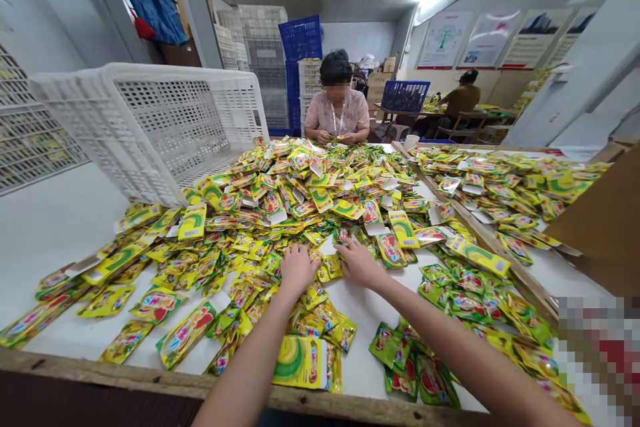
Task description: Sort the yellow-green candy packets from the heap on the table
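Both my hands are low over a heap of small yellow-and-green foil packets [195, 268] on a white table. My left hand [297, 270] has its fingers bent down among the packets; whatever is under the fingertips is hidden. To its right, my right hand [359, 263] is closed, with thumb and fingers at a small green-and-red packet [342, 235]. Beyond the hands rises a pile of flat yellow cartons [320, 199], some with white flaps open. One yellow carton [300, 361] lies by the table's front edge, under my left forearm.
A white plastic crate [145, 140] lies tipped at the left of the pile. Green packets [430, 373] lie at front right. A wooden strip [480, 233] divides the table, with more cartons beyond. A brown cardboard box [600, 220] stands at right. Opposite sits a co-worker [337, 107].
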A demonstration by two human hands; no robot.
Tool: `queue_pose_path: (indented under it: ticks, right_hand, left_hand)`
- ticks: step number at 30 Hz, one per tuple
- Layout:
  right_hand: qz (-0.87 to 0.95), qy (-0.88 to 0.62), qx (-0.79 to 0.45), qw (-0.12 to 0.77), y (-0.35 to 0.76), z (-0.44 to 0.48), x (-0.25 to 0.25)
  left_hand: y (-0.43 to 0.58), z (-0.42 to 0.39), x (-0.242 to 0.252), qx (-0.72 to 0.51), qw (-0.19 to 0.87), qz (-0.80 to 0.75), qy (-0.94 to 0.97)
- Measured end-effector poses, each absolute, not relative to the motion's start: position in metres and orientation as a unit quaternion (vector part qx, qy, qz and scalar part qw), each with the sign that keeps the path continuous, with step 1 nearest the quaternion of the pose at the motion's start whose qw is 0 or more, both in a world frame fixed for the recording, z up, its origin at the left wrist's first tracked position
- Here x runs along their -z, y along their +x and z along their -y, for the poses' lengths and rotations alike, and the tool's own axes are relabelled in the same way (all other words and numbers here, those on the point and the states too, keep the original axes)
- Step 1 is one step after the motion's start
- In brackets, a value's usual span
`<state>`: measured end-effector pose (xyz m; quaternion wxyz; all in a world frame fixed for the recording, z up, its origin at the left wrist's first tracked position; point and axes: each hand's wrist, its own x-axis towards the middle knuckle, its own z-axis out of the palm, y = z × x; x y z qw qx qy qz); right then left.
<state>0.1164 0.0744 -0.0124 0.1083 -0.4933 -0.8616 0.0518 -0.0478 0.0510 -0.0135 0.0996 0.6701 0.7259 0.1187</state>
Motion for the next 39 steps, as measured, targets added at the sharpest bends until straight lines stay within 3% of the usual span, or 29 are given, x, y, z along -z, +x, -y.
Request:
queue_pose_path:
  ticks: [6, 12, 14, 17, 19, 21, 24, 31, 39]
  right_hand:
    - [0.833, -0.544, -0.068, 0.068, 0.107, -0.07, 0.011]
    - [0.782, -0.6, -0.098, 0.136, 0.136, -0.073, -0.004]
    - [0.747, -0.62, -0.132, 0.2, 0.148, -0.069, -0.011]
    - [0.613, -0.599, -0.342, 0.386, 0.156, -0.055, -0.014]
    - [0.477, -0.539, -0.481, 0.501, 0.152, -0.041, -0.012]
    - [0.38, -0.494, -0.53, 0.574, 0.143, -0.028, -0.009]
    - [0.291, -0.449, -0.57, 0.624, 0.128, -0.013, -0.005]
    - [0.31, -0.387, -0.645, 0.581, 0.132, -0.006, -0.008]
    - [0.184, -0.43, -0.336, 0.818, 0.218, -0.049, -0.017]
  left_hand:
    - [-0.046, -0.048, 0.014, -0.147, 0.115, -0.704, 0.685]
    - [-0.052, -0.05, 0.006, -0.249, 0.139, -0.671, 0.684]
    - [-0.051, -0.046, 0.0, -0.321, 0.193, -0.639, 0.672]
    - [-0.039, -0.034, -0.008, -0.445, 0.409, -0.518, 0.606]
    - [-0.026, -0.023, -0.012, -0.477, 0.534, -0.435, 0.547]
    - [-0.013, -0.015, -0.014, -0.483, 0.581, -0.407, 0.513]
    - [-0.003, -0.01, -0.009, -0.482, 0.583, -0.417, 0.504]
    - [0.009, -0.013, -0.001, -0.454, 0.496, -0.45, 0.588]
    - [0.099, -0.081, -0.023, -0.199, 0.316, -0.61, 0.699]
